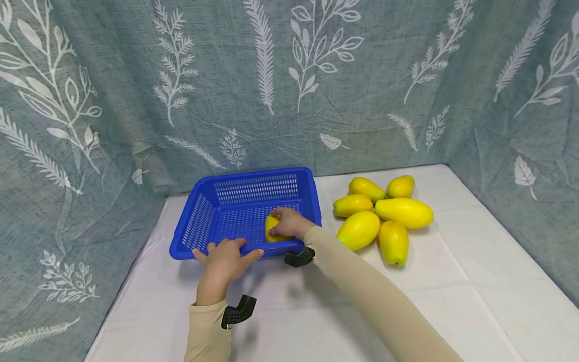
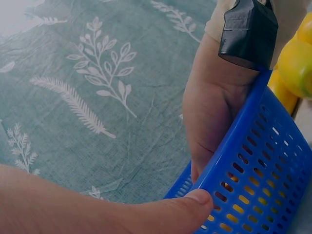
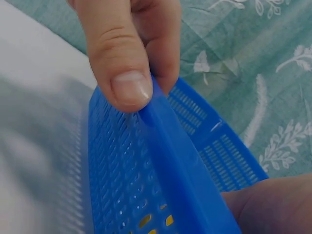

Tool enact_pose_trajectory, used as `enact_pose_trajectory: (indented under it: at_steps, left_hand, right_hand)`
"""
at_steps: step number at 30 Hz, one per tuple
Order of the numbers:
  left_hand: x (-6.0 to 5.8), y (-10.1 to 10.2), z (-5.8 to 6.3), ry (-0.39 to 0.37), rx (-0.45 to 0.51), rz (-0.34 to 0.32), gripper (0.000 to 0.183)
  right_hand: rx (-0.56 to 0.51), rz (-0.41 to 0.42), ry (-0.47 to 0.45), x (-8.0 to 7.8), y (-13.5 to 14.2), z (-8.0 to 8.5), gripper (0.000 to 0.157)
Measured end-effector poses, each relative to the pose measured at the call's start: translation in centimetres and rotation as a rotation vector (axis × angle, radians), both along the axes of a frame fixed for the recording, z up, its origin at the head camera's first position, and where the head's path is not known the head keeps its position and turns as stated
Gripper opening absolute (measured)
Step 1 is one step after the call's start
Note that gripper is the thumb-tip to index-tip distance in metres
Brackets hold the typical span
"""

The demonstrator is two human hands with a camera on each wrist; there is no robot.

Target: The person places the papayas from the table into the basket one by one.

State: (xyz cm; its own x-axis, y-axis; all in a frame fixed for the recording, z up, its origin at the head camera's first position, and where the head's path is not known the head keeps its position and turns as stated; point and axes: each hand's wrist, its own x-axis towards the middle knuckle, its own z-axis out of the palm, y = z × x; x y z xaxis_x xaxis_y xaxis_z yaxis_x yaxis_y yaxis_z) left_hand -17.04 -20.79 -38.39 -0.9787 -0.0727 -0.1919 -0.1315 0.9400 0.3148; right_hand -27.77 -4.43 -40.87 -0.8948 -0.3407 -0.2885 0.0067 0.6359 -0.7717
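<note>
My left hand grips the near rim of a blue plastic basket. In the right wrist view, its thumb lies on the outer wall and the other fingers reach over the inner side. Inside the basket, toward its near right corner, my right hand holds a yellow papaya with bent fingers, from above. The hand covers much of that fruit. Yellow also shows through the slots of the basket wall in the left wrist view, where the right hand's fingertips are hidden.
Right of the basket, several yellow papayas lie in a loose group on the white tablecloth. A green leaf-patterned curtain stands behind and along both sides. The right forearm crosses in front of the nearest papayas.
</note>
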Motion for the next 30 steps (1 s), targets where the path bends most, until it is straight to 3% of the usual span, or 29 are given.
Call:
enact_pose_trajectory:
  at_steps: [9,14,19,23,30]
  left_hand:
    - [-0.1,0.2,0.0,-0.01,0.0,-0.009,0.063]
    - [0.0,0.1,-0.1,-0.009,-0.001,-0.009,0.065]
    - [-0.2,0.1,0.0,-0.006,0.009,-0.016,0.066]
    - [-0.2,0.0,0.1,-0.004,0.019,-0.014,0.066]
    - [-0.2,0.1,0.0,-0.018,0.006,-0.021,0.066]
  right_hand:
    - [-0.055,-0.064,0.053,0.3,0.7,0.6,0.054]
    - [-0.113,-0.034,0.122,0.8,2.5,2.3,0.053]
    - [-0.193,-0.023,0.188,1.6,7.3,5.7,0.055]
    - [-0.28,-0.125,0.22,2.0,12.5,7.8,0.056]
    - [-0.458,-0.299,0.219,3.4,21.4,7.7,0.058]
